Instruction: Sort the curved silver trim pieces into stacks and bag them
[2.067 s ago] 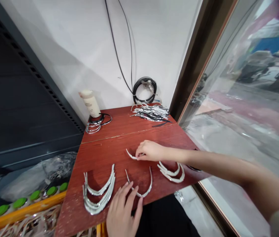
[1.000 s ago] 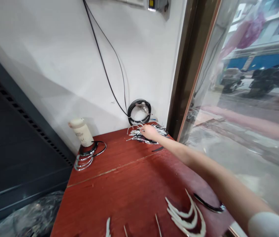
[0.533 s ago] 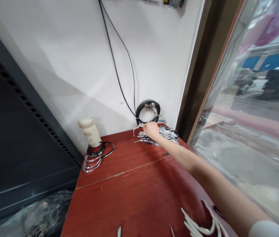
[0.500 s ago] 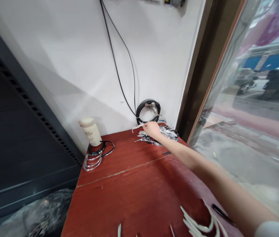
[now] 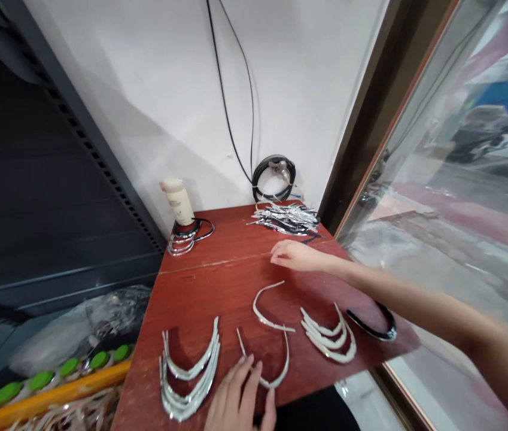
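Note:
My right hand (image 5: 297,256) hovers low over the middle of the red wooden table (image 5: 200,287), fingers loosely stretched and empty. Just in front of it lies a single curved silver strip (image 5: 266,306). My left hand (image 5: 241,400) rests at the near edge with its fingers flat, the fingertips touching another curved silver strip (image 5: 276,371). A stack of curved strips (image 5: 188,374) lies to the left of that hand. A smaller stack (image 5: 329,336) lies to the right, under my right forearm.
A black headband (image 5: 373,324) lies near the table's right edge. A pile of silver pieces (image 5: 287,216) sits at the back by a coiled black cable (image 5: 274,175). A white bottle (image 5: 179,200) stands on metal rings (image 5: 185,240) at back left. Glass runs along the right side.
My right hand has come back from the pile at the back to mid-table. A curved strip now lies on the table in front of it. The view has tilted down, showing my left hand again.

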### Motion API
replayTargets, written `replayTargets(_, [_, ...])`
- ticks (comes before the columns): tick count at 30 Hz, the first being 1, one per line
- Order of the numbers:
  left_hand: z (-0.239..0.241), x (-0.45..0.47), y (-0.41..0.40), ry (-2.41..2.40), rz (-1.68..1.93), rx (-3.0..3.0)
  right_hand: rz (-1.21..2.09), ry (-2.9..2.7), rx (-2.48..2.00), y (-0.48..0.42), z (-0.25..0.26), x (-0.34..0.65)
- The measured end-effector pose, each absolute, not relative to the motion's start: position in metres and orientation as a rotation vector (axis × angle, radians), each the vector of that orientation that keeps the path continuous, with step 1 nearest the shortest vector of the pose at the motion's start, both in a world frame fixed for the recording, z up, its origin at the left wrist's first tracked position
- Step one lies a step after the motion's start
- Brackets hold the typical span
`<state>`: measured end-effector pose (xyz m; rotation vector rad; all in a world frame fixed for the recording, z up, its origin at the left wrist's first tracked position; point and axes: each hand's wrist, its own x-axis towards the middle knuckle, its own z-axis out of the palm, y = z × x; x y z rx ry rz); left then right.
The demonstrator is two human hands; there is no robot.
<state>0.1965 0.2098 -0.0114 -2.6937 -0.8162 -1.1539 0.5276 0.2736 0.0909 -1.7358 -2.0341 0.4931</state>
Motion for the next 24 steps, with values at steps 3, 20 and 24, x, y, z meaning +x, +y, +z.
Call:
replayTargets(3, [-0.002, 0.195, 0.206, -0.814, -1.075, -2.726, 0.475, -2.039, -1.859, 0.252, 0.091, 0.495])
replayTargets(20, [0.006, 0.201, 0.196, -1.007, -0.999, -2.793, 0.465, -2.565, -1.774, 0.217, 0.109, 0.446])
replayTargets(24, [0.003, 0.203, 0.195, -1.055, -0.995, -2.778, 0.614, -2.627, -1.645, 0.216, 0.104, 0.439])
